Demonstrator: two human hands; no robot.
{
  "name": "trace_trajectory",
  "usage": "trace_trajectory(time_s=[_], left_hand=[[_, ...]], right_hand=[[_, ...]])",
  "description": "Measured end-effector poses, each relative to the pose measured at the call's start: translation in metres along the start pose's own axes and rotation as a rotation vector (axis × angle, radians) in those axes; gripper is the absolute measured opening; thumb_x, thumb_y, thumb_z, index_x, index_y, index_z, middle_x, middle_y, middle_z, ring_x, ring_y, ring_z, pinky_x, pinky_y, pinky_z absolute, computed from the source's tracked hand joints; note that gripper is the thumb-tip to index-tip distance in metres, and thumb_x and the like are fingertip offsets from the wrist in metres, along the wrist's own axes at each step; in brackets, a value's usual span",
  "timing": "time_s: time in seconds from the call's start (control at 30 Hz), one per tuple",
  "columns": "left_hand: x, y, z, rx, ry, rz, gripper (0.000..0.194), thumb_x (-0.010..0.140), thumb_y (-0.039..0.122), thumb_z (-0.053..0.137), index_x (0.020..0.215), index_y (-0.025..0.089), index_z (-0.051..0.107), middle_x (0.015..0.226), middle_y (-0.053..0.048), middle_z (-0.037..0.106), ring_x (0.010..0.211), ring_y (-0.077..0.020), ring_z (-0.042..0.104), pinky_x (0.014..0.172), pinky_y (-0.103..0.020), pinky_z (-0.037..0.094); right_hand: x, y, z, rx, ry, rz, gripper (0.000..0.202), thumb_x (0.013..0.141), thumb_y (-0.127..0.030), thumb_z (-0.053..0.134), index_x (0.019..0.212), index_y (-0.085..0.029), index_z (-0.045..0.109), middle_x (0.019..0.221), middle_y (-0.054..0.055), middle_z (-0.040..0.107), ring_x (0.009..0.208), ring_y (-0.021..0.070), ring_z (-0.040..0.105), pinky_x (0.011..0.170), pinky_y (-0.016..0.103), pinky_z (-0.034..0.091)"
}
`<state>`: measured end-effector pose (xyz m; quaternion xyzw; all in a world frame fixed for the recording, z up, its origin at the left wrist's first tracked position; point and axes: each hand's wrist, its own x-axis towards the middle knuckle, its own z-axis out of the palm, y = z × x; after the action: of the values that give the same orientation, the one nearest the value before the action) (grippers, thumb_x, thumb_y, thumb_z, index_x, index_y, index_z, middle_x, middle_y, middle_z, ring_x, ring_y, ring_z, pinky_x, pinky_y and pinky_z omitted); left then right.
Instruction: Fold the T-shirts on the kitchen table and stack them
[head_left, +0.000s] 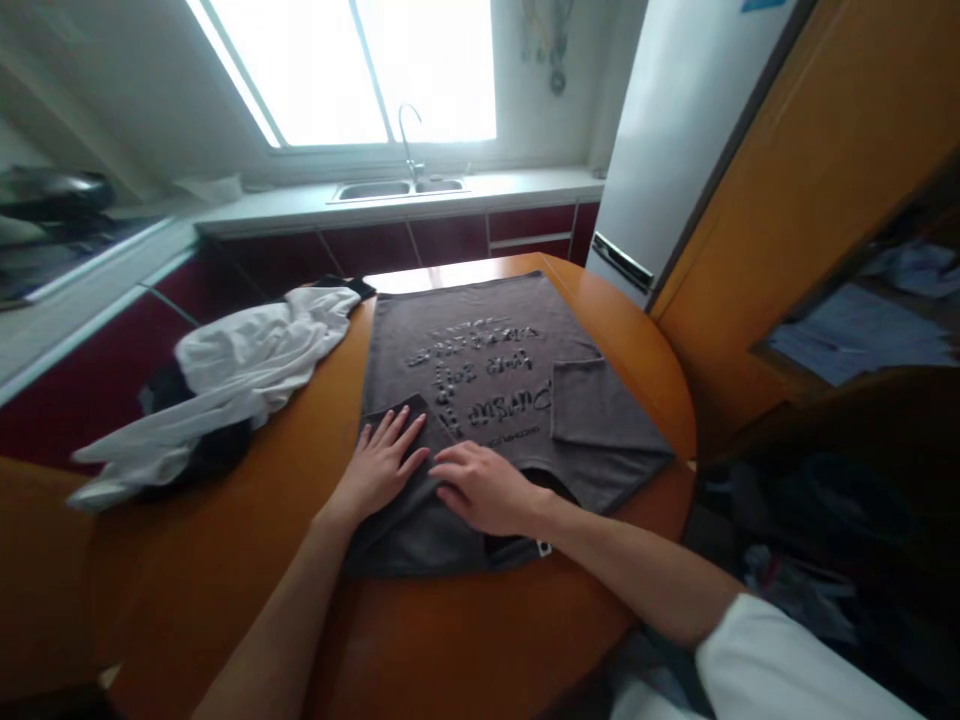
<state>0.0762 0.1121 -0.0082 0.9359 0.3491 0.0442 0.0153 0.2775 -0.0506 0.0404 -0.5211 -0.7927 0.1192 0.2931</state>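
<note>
A dark grey T-shirt [480, 310] with raised black lettering lies spread on the table, its neckline toward me. Both sleeves are folded inward over the front; the right sleeve [592, 400] lies flat. My left hand [382, 465] rests palm down on the folded left sleeve, fingers spread. Beside it, my right hand [487, 488] is closed, with bent fingers and thumb at the fabric near the sleeve fold and collar. That hand and wrist partly cover the collar, where a small white label [544, 548] shows.
The round wooden table [637, 340] carries a heap of white and black clothing [247, 360] at its left edge. Beyond it runs a counter [525, 182] with a sink [375, 190] and tap [409, 140]. A fridge [667, 130] stands at the back right.
</note>
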Motion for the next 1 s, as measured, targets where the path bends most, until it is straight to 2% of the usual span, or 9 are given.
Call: trace_trajectory(time_s=[0.1, 0.2, 0.37, 0.43, 0.53, 0.63, 0.7, 0.9, 1.0], left_hand=[[0.001, -0.004, 0.004, 0.013, 0.033, 0.011, 0.060, 0.102, 0.049, 0.038, 0.158, 0.027, 0.036, 0.167, -0.007, 0.025, 0.155, -0.0322, 0.019, 0.121, -0.061, 0.022], [0.001, -0.002, 0.006, 0.000, 0.053, 0.004, 0.059, 0.102, 0.049, 0.039, 0.157, 0.027, 0.037, 0.166, -0.007, 0.027, 0.155, -0.0323, 0.019, 0.121, -0.061, 0.022], [0.001, 0.004, -0.008, -0.151, 0.109, -0.019, 0.056, 0.102, 0.050, 0.042, 0.152, 0.027, 0.045, 0.163, -0.009, 0.036, 0.153, -0.0328, 0.025, 0.121, -0.061, 0.022], [-0.001, 0.003, -0.021, -0.277, 0.170, -0.014, 0.052, 0.102, 0.048, 0.043, 0.148, 0.024, 0.050, 0.156, -0.010, 0.047, 0.147, -0.0294, 0.038, 0.120, -0.053, 0.030], [-0.008, -0.011, -0.040, -0.478, 0.225, -0.024, 0.042, 0.098, 0.045, 0.053, 0.129, 0.020, 0.066, 0.121, -0.010, 0.068, 0.111, -0.0219, 0.064, 0.099, -0.036, 0.050], [-0.019, -0.029, -0.052, -0.614, 0.147, -0.115, 0.033, 0.092, 0.045, 0.062, 0.102, 0.016, 0.075, 0.086, -0.004, 0.069, 0.074, -0.0158, 0.061, 0.070, -0.028, 0.050], [-0.026, -0.037, -0.056, -0.693, 0.058, -0.150, 0.032, 0.088, 0.046, 0.066, 0.094, 0.016, 0.076, 0.076, -0.002, 0.066, 0.066, -0.0139, 0.055, 0.062, -0.025, 0.045], [-0.033, -0.037, -0.056, -0.846, -0.233, -0.089, 0.038, 0.076, 0.048, 0.079, 0.097, 0.015, 0.077, 0.069, 0.003, 0.057, 0.064, -0.0117, 0.049, 0.058, -0.023, 0.037], [-0.033, -0.035, -0.053, -0.854, -0.288, -0.073, 0.048, 0.068, 0.048, 0.086, 0.102, 0.016, 0.075, 0.073, 0.004, 0.057, 0.065, -0.0112, 0.050, 0.059, -0.023, 0.038]], right_hand=[[-0.012, -0.011, 0.016, -0.110, -0.175, -0.066, 0.059, 0.099, -0.049, 0.053, 0.144, -0.012, 0.049, 0.155, 0.019, 0.045, 0.145, 0.0298, 0.038, 0.117, 0.047, 0.033], [-0.018, -0.014, 0.024, -0.165, -0.251, -0.046, 0.076, 0.096, -0.059, 0.053, 0.152, -0.008, 0.039, 0.161, 0.022, 0.035, 0.151, 0.0325, 0.026, 0.120, 0.054, 0.025], [-0.007, -0.013, 0.013, -0.190, -0.082, 0.181, 0.044, 0.101, -0.039, 0.050, 0.137, -0.014, 0.055, 0.147, 0.016, 0.053, 0.138, 0.0284, 0.044, 0.113, 0.044, 0.036], [-0.003, -0.010, 0.007, -0.178, -0.057, 0.308, 0.029, 0.098, -0.028, 0.053, 0.123, -0.017, 0.064, 0.129, 0.013, 0.064, 0.122, 0.0261, 0.055, 0.103, 0.038, 0.044], [-0.001, -0.001, 0.006, -0.176, -0.066, 0.390, 0.023, 0.093, -0.018, 0.056, 0.113, -0.019, 0.066, 0.112, 0.011, 0.066, 0.109, 0.0246, 0.058, 0.094, 0.034, 0.048], [-0.002, 0.006, 0.012, -0.189, -0.065, 0.388, 0.020, 0.091, -0.017, 0.057, 0.108, -0.020, 0.066, 0.107, 0.009, 0.065, 0.101, 0.0238, 0.061, 0.085, 0.032, 0.049], [-0.003, 0.007, 0.016, -0.202, -0.058, 0.393, 0.018, 0.092, -0.018, 0.057, 0.106, -0.022, 0.066, 0.104, 0.008, 0.065, 0.096, 0.0227, 0.063, 0.080, 0.030, 0.048], [-0.001, 0.009, 0.018, -0.118, 0.036, 0.404, 0.017, 0.095, -0.019, 0.052, 0.099, -0.023, 0.068, 0.101, 0.006, 0.064, 0.085, 0.0191, 0.065, 0.073, 0.029, 0.047], [0.001, 0.011, 0.018, 0.003, 0.150, 0.372, 0.020, 0.095, -0.017, 0.048, 0.099, -0.021, 0.068, 0.102, 0.006, 0.063, 0.080, 0.0176, 0.064, 0.075, 0.029, 0.048]])
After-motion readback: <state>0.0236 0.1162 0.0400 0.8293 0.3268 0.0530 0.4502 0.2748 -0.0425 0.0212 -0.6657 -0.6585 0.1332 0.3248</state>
